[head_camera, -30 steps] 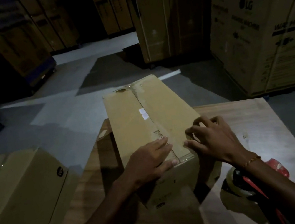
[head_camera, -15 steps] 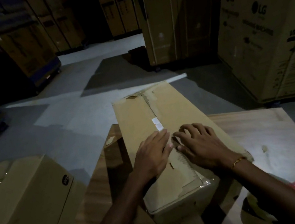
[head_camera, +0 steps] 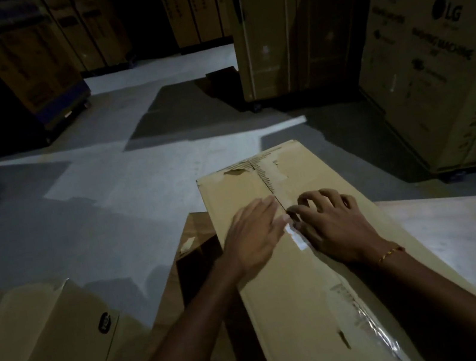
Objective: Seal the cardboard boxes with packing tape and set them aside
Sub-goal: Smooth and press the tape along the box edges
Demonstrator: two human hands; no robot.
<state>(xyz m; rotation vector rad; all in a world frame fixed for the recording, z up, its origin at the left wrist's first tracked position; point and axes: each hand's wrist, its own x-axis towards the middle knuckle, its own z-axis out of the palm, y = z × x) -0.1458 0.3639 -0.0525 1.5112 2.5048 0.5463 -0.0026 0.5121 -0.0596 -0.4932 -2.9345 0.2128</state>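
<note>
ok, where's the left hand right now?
Head view, centre: the left hand lies flat on the box, just left of its taped seam, beside the right hand.

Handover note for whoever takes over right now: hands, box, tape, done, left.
Left hand: flat on the box top, left of the seam, holding nothing.
Right hand: fingers bent, tips pressing at the seam, no grip on anything.
Cardboard box: lies lengthwise on the wooden table.
Done: clear tape shows along the near part of the seam.
Left: the far part of the seam looks untaped and torn; tape it, then set the box aside. No tape dispenser in view.
</note>
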